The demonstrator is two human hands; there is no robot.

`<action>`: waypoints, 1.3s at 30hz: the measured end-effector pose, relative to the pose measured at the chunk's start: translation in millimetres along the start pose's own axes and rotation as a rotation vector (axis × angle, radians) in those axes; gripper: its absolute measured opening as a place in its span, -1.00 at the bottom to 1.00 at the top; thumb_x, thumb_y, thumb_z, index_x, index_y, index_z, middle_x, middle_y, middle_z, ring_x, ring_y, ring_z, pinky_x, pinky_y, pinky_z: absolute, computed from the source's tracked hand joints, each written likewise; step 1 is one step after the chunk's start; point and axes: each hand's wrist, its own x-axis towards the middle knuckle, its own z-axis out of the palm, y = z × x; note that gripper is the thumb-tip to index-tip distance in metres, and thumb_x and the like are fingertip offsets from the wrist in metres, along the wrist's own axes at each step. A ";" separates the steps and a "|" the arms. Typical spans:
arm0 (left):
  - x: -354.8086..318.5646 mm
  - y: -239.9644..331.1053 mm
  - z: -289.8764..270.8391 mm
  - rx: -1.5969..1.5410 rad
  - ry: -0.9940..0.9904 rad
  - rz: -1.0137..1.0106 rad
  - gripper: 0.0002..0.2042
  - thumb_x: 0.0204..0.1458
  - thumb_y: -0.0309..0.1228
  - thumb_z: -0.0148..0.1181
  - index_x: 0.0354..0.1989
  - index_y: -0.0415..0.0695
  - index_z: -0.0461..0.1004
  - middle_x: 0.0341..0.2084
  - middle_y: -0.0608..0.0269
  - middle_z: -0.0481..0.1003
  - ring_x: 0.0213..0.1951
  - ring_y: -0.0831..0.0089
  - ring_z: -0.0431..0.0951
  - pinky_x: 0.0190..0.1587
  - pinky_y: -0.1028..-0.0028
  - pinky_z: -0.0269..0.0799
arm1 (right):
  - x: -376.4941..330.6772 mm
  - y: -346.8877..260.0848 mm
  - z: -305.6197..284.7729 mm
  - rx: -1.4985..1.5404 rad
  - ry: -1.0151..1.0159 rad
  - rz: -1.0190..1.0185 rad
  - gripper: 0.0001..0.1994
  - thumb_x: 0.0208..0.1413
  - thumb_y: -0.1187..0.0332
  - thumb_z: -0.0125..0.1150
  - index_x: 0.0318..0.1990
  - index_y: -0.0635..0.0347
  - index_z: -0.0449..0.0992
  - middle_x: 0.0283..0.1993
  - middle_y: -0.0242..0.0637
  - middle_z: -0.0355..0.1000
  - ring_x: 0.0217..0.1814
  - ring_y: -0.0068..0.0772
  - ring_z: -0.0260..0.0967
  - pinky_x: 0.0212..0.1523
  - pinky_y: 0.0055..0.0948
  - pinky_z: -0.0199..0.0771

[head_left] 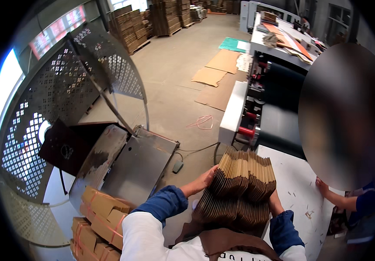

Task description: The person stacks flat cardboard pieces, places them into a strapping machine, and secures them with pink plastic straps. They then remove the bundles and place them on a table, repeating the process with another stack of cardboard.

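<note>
A thick stack of folded brown cardboard pieces (244, 174) stands against my front, its many edges facing up in two side-by-side rows. My left hand (205, 178) presses on the stack's left side, fingers along its upper edge. At the right side my right hand (276, 202) holds the same stack; its fingers are mostly hidden behind the cardboard. Blue sleeve covers wrap both my forearms. Beside the stack on the right is a white tabletop (294, 191) with small scraps on it.
To the left stands a metal-topped machine (137, 161) with a curved perforated guard (44, 104). Strapped cardboard bundles (105, 213) lie lower left. A roller machine (279, 108) is ahead right. A co-worker's hand (322, 186) touches the table. Flat cardboard sheets (222, 63) and a foot pedal (178, 167) lie on the floor.
</note>
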 end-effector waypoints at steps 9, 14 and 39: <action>-119.9 -62.6 -169.8 -0.642 0.509 -0.285 -0.10 0.17 0.39 -0.38 0.44 -0.15 0.05 0.31 0.13 0.27 0.28 0.32 0.30 0.31 0.32 0.23 | 175.1 30.8 216.9 -0.836 -0.641 -0.368 -0.36 0.36 -0.15 -0.28 0.08 0.26 0.49 -0.10 -0.02 0.52 -0.14 -0.12 0.45 -0.16 -0.24 0.49; -161.3 -83.7 -239.3 -0.692 0.747 -0.338 -0.10 0.17 0.39 -0.38 0.44 -0.15 0.06 0.31 0.12 0.27 0.28 0.32 0.31 0.30 0.32 0.24 | 167.7 -21.7 344.7 -0.755 -0.704 0.171 -0.20 0.33 -0.28 -0.48 0.09 0.28 0.53 -0.10 -0.09 0.54 -0.28 -0.21 0.53 -0.36 -0.29 0.59; -191.6 -139.7 -367.7 -1.103 0.926 -0.705 -0.11 0.17 0.39 -0.37 0.43 -0.14 0.08 0.29 0.12 0.29 0.26 0.29 0.33 0.27 0.31 0.27 | 350.9 27.6 566.4 -0.668 -1.103 0.923 -0.44 0.33 -0.08 -0.08 0.00 0.30 0.55 -0.09 0.02 0.52 -0.09 -0.12 0.52 -0.17 -0.16 0.55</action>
